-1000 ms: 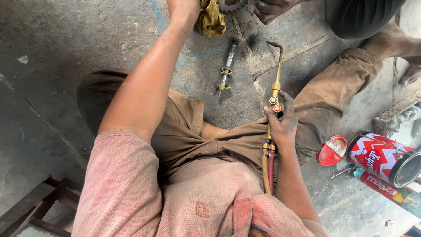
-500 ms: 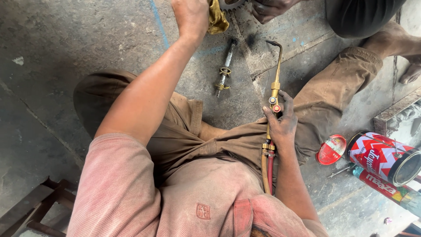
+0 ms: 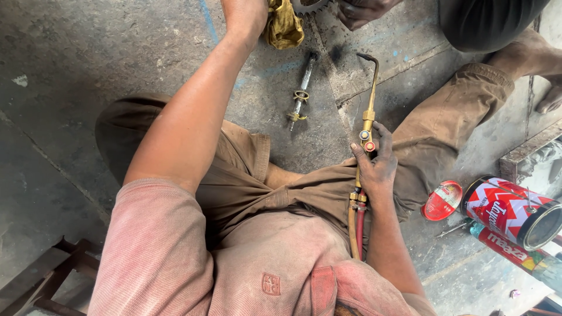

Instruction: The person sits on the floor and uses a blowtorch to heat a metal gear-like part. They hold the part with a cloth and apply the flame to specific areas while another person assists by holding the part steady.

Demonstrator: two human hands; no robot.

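Fingers of the right hand [image 3: 374, 167] wrap the brass torch [image 3: 367, 120] at its valves, bent tip aimed across the floor toward another person's hand [image 3: 363, 9] on a toothed gear [image 3: 310, 6]. Twin hoses [image 3: 355, 225] trail back over the lap. The left hand [image 3: 243, 14] is closed on a yellow rag [image 3: 284, 26] beside that gear. If lit, the tip sits near the rag and those fingers — burns seem likely. An open tin [image 3: 515, 210] stands just right of the knee — risky if it holds something flammable.

This was a metal workshop. A brass gas torch [image 3: 367, 117] with hoses [image 3: 356, 225], a toothed sprocket [image 3: 310, 6] and an opened tin [image 3: 512, 210] lay about the stained concrete floor [image 3: 70, 76].
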